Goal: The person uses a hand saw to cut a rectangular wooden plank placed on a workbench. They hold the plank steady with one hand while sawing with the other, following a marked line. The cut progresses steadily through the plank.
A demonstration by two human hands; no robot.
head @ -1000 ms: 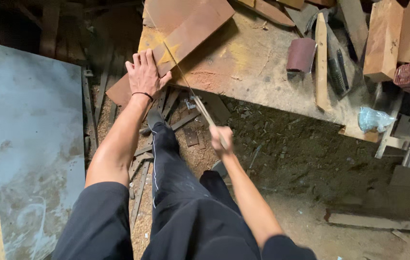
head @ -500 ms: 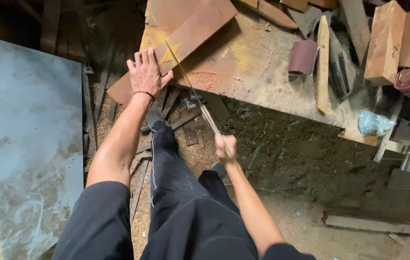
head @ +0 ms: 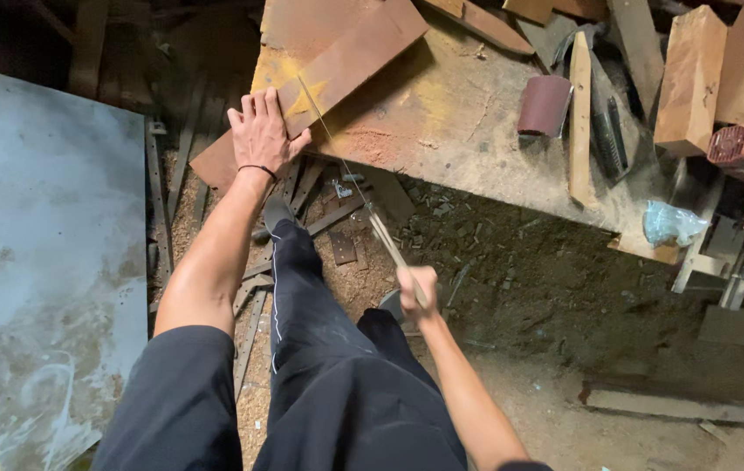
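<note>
Sawdust lies on the worn surface (head: 476,131) where we press our left hand (head: 263,131) flat, fingers spread and gripping nothing, on the near end of a reddish-brown plank (head: 337,70) whose long axis runs from near left to far right. Our right hand (head: 417,292) is clenched around the handle of a thin hand saw (head: 346,166), its blade slanting from that hand up and to the far left, the tip crossing the plank just right of the left hand. We see a roll of sandpaper (head: 545,105) and wooden blocks (head: 690,78) farther right on the surface, and a grey board (head: 49,262) at the left.
</note>
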